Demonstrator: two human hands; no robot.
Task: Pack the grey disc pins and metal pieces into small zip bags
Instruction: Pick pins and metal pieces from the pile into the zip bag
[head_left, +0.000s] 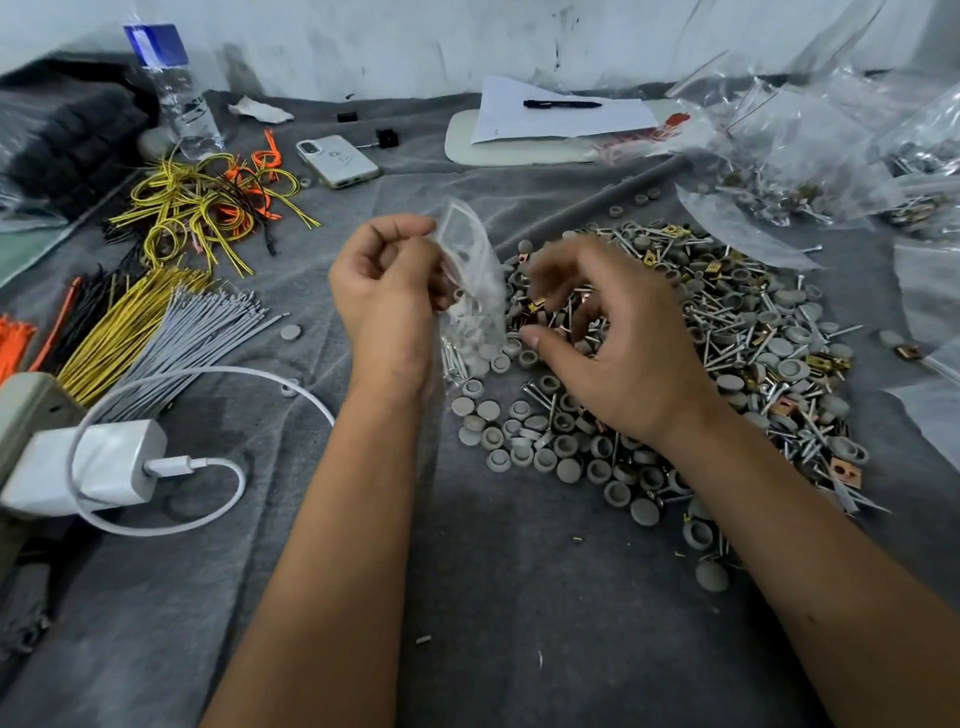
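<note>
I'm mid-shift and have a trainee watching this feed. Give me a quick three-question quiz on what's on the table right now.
1. True or false: the left hand holds a small zip bag that already has parts in it.
2. Where is the pen? A) on the sheet of paper B) beside the phone C) in the pile of parts
3. Fill in: the right hand hovers over the pile with its fingers ____.

Key
1. True; grey discs and pins show through the bag's lower half.
2. A
3. Curled, reaching into the pile; motion blur hides whether they pinch a piece.
</note>
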